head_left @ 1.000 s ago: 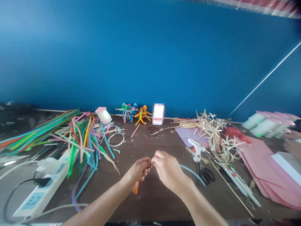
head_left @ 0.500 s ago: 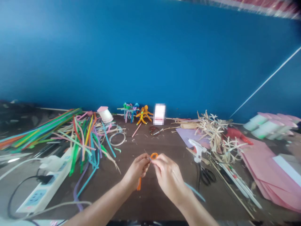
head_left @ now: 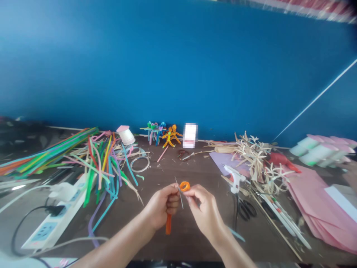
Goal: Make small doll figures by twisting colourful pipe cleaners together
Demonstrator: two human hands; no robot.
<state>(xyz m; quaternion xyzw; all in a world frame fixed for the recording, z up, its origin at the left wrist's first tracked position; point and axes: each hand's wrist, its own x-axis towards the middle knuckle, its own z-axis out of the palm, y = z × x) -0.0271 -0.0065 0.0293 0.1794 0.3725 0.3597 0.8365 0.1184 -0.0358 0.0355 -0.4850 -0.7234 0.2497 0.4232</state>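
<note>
My left hand (head_left: pixel 161 206) is closed around an orange pipe cleaner (head_left: pixel 168 225), whose doubled tail hangs below the fist. Above, its curled orange loop (head_left: pixel 185 182) shows between the two hands. The thumb and fingers of my right hand (head_left: pixel 205 208) pinch the side of this loop. A thin greyish wire-like strand (head_left: pixel 182 203) slants across the gap between my hands, just left of the loop; whether it is pressed between the left fingertips cannot be made out. Both hands are raised over the dark table (head_left: pixel 156 245).
Colourful pipe cleaners (head_left: pixel 102 160) and a white power strip (head_left: pixel 52 219) lie at left. Small pipe-cleaner figures (head_left: pixel 169 137) stand near the blue wall. At right are a glue gun (head_left: pixel 236 178), black scissors (head_left: pixel 247 209), dried fibre flowers (head_left: pixel 255 156) and pink sheets (head_left: pixel 309 201).
The orange loop shows more fully as my right fingers have shifted slightly. The thin strand between the hands is now plainly visible, and more of the orange tail shows below the left fist.
</note>
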